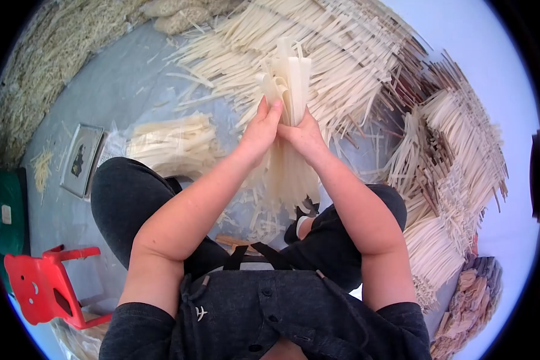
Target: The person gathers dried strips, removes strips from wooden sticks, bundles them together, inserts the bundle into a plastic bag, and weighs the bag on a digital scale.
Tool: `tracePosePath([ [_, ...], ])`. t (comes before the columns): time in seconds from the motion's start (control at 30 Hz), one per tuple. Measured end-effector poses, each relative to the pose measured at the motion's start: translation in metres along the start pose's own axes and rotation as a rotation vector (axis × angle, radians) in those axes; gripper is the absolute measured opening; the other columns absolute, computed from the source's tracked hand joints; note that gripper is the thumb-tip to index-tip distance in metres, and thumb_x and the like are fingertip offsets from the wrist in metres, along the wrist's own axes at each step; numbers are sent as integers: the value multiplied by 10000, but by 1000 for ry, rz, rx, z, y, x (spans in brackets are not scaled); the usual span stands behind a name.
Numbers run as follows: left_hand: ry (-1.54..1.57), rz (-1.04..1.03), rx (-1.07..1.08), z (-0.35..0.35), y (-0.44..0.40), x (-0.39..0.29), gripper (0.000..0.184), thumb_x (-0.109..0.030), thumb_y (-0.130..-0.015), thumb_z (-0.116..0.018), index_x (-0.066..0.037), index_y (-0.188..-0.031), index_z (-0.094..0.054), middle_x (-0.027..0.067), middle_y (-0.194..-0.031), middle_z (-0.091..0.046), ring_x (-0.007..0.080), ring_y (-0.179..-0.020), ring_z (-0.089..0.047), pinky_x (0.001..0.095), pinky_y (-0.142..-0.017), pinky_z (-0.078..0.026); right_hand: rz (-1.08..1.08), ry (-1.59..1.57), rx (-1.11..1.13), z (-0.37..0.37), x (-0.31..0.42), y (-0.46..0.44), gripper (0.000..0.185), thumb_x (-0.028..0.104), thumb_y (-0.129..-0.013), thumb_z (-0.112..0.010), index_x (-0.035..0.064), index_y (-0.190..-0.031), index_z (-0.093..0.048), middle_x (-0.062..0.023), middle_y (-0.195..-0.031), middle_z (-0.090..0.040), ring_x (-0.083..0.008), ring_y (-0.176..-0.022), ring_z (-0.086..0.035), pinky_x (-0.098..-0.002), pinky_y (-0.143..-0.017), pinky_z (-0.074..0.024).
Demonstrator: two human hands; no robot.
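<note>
A bundle of pale, flat, ribbon-like strips (298, 87) is held upright in front of me, between both hands. My left hand (260, 131) is closed around its left side, the thumb lying on the strips. On the other side my right hand (304, 133) grips the bundle, with part of its fingers hidden behind it. Some strips at the upper left curl over in loops. The lower ends hang down between my forearms and look thin and translucent. What these strips are made of I cannot tell.
Behind the hands spreads a large pile of similar strips (336, 66), continuing as stacks (462, 156) along the right wall. A bagged bundle (174, 144) lies by my left knee. Left are a metal tray (82, 159), a red chair (45, 288) and a heap of shavings (48, 66).
</note>
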State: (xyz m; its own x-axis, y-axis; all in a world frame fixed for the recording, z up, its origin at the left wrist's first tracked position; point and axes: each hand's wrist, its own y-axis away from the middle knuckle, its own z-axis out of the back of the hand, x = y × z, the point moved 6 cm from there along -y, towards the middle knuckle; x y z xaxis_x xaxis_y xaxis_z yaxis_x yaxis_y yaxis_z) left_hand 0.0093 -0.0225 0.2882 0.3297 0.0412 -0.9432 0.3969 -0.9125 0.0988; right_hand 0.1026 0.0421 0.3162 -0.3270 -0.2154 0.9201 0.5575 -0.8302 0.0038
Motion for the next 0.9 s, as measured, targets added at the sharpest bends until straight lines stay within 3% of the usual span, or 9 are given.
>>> tracePosePath([
  [0.07, 35, 16, 11, 2, -1, -3, 631, -453, -981, -446, -82, -1459, -267, 122, -1367, -453, 201, -1183, -463, 369, -962, -394, -7, 41, 9, 2, 4, 1, 776, 217, -648, -734, 17, -1321, -405, -189, -1083, -635, -295, -1017, -633, -361, -870, -498],
  [0.17, 27, 128, 30, 4, 7, -18, 581, -364, -943, -499, -73, -1408, -310, 120, -1286, -489, 203, -1111, -486, 366, -917, -407, 5, 106, 24, 2, 11, 3, 775, 212, -654, -731, 42, -1332, -395, -198, -1089, -631, -301, -1025, -631, -364, -880, -494],
  [0.23, 160, 181, 79, -3, 19, -31, 546, -218, -857, -551, -70, -1346, -359, 121, -1230, -501, 213, -1077, -494, 363, -868, -420, -22, 246, 105, -5, 17, 8, 832, 209, -654, -733, 61, -1373, -342, -212, -1127, -613, -310, -1054, -618, -372, -895, -488],
  [0.37, 278, 225, -1, 9, 22, -19, 520, -108, -776, -558, -27, -1275, -432, 128, -1169, -529, 234, -1045, -522, 380, -864, -447, 48, 218, 267, -19, 1, 12, 936, 211, -641, -751, 63, -1421, -255, -224, -1167, -595, -331, -1083, -604, -373, -926, -476],
  [0.43, 555, 221, 14, 14, 16, 1, 421, -58, -742, -551, 21, -1154, -516, 130, -1097, -557, 252, -1001, -547, 396, -871, -471, 108, 123, 416, -35, -15, 17, 1033, 222, -622, -778, 65, -1454, -186, -232, -1203, -576, -350, -1116, -587, -379, -958, -461],
  [0.57, 720, 299, -129, 19, 35, 20, 351, -27, -724, -524, 39, -1068, -559, 128, -1033, -577, 258, -961, -567, 402, -896, -478, 56, 292, 430, -52, -20, 35, 941, 197, -651, -761, 7, -1419, -251, -216, -1213, -562, -306, -1156, -559, -362, -985, -433],
  [0.63, 731, 289, -187, 23, 42, 20, 359, -12, -717, -519, 26, -1071, -559, 125, -1027, -577, 246, -940, -567, 388, -879, -474, 5, 406, 361, -54, -15, 40, 1077, 230, -629, -788, 86, -1480, -144, -249, -1154, -602, -376, -1085, -603, -400, -930, -478],
  [0.73, 661, 240, -200, 33, 52, 3, 295, 24, -686, -540, 24, -978, -580, 102, -926, -582, 228, -917, -547, 339, -808, -461, 82, 463, 260, -59, -1, 35, 987, 211, -669, -752, 140, -1476, -189, -243, -1065, -640, -395, -1009, -628, -426, -863, -504],
  [0.9, 558, 157, -105, 59, 57, -31, 219, 48, -709, -551, 14, -921, -593, 93, -906, -591, 182, -875, -536, 309, -791, -453, 268, 433, 168, -63, 33, 25, 814, 179, -696, -707, 165, -1411, -319, -220, -1002, -660, -398, -959, -636, -443, -816, -511],
])
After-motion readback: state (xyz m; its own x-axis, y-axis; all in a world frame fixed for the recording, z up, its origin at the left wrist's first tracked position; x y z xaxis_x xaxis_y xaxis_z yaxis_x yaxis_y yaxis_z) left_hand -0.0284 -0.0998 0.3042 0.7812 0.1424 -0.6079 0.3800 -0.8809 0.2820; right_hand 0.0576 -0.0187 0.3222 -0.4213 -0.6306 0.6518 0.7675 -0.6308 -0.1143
